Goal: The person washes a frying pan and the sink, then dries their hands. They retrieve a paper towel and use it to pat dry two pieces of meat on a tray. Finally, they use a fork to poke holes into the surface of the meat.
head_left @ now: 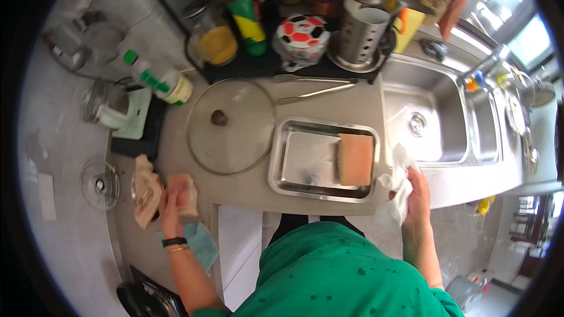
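Observation:
My left hand (171, 211) is at the left of the counter, its fingers over the near side of a slab of raw pork (187, 191); blur hides the exact grip. Just left of it lies another pale piece of raw meat (146, 193), with the rim of a dish partly showing beneath. A teal cloth (200, 244) is under my left wrist. My right hand (416, 196) holds a crumpled white paper towel (398, 193) off the counter's front edge. Between the hands stands a rectangular steel tray (277, 176), with a block of pork (356, 160) at its right end.
A glass lid (238, 141) lies left of the tray, with metal tongs (315, 92) behind. A black rack (264, 64) of jars lines the wall. At right is a double steel sink (440, 92). A bottle (165, 83) and kitchen scale (137, 112) stand at left.

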### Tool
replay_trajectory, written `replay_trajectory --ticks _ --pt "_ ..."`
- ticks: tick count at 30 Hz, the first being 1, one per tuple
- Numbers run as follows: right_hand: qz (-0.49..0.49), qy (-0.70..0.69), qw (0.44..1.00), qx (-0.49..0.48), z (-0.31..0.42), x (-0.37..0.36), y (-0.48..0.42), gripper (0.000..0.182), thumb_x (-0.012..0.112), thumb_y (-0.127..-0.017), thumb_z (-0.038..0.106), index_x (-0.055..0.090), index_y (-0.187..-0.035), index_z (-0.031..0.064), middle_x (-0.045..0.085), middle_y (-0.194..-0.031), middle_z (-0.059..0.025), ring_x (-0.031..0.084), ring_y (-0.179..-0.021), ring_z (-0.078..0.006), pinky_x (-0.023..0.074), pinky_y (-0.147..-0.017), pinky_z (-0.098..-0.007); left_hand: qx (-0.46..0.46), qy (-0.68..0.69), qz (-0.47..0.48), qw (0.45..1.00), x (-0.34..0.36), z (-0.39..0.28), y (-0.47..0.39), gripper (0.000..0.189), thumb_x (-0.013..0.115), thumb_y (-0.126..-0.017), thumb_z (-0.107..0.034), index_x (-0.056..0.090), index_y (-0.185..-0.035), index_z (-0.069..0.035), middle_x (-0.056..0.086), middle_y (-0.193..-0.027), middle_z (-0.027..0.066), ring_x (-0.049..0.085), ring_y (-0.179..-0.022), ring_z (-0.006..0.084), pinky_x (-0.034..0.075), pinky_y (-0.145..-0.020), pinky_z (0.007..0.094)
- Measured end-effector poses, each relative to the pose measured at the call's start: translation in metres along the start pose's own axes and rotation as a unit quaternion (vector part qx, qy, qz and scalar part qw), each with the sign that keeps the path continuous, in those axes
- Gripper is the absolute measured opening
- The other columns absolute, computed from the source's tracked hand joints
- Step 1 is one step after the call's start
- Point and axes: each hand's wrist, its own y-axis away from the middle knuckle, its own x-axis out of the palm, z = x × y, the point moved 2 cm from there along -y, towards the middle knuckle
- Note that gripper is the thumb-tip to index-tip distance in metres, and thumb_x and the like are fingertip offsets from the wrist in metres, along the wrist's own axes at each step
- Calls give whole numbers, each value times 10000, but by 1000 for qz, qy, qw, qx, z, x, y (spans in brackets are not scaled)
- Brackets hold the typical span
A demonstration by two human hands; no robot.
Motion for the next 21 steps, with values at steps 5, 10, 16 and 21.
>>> replay_trajectory --ticks 5,10,16,21 --pt "-4 -30 1000 1 8 -3 6 262 482 -936 189 561 -1127 27 640 -804 -74 614 -556 -169 511 -466 -291 209 -142 -73 965 60 -42 26 605 642 -932 -220 390 -1441 -10 483 -1399 118 509 -1222 212 422 -1017 338" --pt "9 -65 998 0 6 -12 4 248 459 -944 183 565 -1115 38 631 -780 -43 601 -548 -134 500 -458 -285 313 -130 187 922 221 -119 138 711 750 -845 -244 396 -1417 -12 505 -1360 172 490 -1249 261 432 -977 384" --pt "31 -103 994 -6 3 -34 5 248 470 -962 137 565 -1144 -3 653 -1012 -88 648 -878 -162 539 -781 -302 298 -165 327 882 347 -111 180 1023 836 -700 -443 291 -1439 8 505 -1273 221 528 -1166 342 474 -943 421" --pt "12 -116 993 8 -11 -48 4 211 492 -957 154 571 -1100 21 635 -955 -53 622 -843 -133 527 -753 -289 353 -248 278 858 382 -130 202 1152 867 -664 -424 173 -1481 -2 409 -1364 251 458 -1243 381 431 -1013 431"
